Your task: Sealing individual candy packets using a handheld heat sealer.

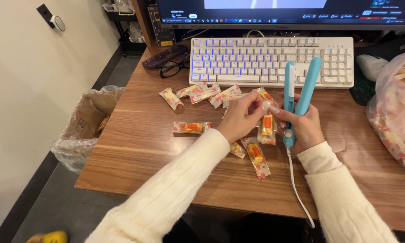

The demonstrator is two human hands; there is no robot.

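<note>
Our left hand (240, 120) pinches a candy packet (267, 126) upright at mid-desk, while our right hand (303, 126) clasps the blue sealer (301, 92), its arms apart. Several packets (202, 93) lie on the far left and near us; a full bag (398, 108) waits at right, so much seems left.

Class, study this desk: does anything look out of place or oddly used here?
Yes. The right hand holds a blue hair straightener, its plates apart, over a computer desk, while the left hand holds a wrapped candy beside it. More candy packets lie scattered before the keyboard.
</note>
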